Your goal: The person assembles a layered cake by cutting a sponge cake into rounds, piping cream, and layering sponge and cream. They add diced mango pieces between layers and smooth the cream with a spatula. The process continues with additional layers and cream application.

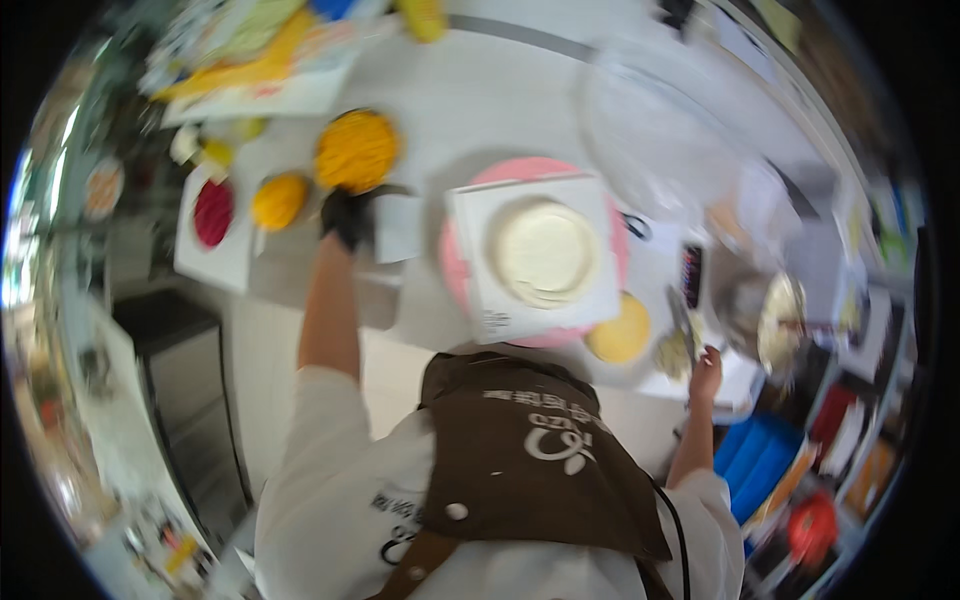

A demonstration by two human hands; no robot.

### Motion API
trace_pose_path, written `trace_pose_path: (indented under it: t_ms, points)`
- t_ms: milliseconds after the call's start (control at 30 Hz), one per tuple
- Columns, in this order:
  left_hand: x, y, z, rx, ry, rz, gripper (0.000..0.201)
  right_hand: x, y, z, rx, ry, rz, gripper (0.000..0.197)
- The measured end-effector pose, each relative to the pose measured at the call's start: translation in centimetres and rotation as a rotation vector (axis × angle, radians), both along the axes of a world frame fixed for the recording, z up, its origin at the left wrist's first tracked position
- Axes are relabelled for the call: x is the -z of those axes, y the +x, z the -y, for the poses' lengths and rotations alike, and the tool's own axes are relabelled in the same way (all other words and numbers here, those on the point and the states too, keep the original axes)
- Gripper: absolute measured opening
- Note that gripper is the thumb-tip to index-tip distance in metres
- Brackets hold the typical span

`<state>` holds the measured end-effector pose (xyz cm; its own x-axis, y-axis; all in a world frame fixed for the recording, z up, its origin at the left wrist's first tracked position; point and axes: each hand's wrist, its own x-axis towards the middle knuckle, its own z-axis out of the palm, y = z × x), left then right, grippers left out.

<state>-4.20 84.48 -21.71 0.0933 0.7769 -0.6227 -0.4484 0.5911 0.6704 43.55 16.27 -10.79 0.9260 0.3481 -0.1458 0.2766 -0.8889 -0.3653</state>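
Observation:
A round cream-coloured cake (545,253) sits on a white square board (480,290), which rests on a pink round turntable (455,255). On the left, my left hand (345,217) wears a black glove and reaches to the near edge of a bowl of orange-yellow pieces (357,150). Blur smears its fingers. Low on the right, my right hand (706,374) is closed at the near end of a narrow spatula (682,312). A pale yellow round layer (619,328) lies between that hand and the turntable.
Left of the glove stand an orange-yellow heap (279,201) and a dark pink one (213,213). A pale box-like piece (397,228) is right of it. Clear plastic (650,130) spreads at the back right. A bowl with cream (780,322) stands at the right edge.

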Motion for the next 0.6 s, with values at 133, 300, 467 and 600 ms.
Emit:
trace_pose_path:
  t_ms: [133,300,467,600]
  points:
    - [2.0,-1.9,-1.8,0.142,0.074,-0.226,0.027,0.7,-1.5,1.8,0.110,-0.193,0.105,0.044]
    - [1.4,-0.9,-3.2,0.029,0.047,-0.199,0.027,1.4,-2.4,1.0,-0.050,-0.382,0.117,0.045]
    - [1.6,-1.3,-2.4,-0.056,0.072,-0.125,0.029,1.5,-1.9,-0.5,-0.007,-0.400,0.032,0.034]
    - [2.7,-2.4,1.1,-0.114,0.086,0.010,0.030,0.1,-3.2,-0.8,0.145,-0.144,0.018,0.038]
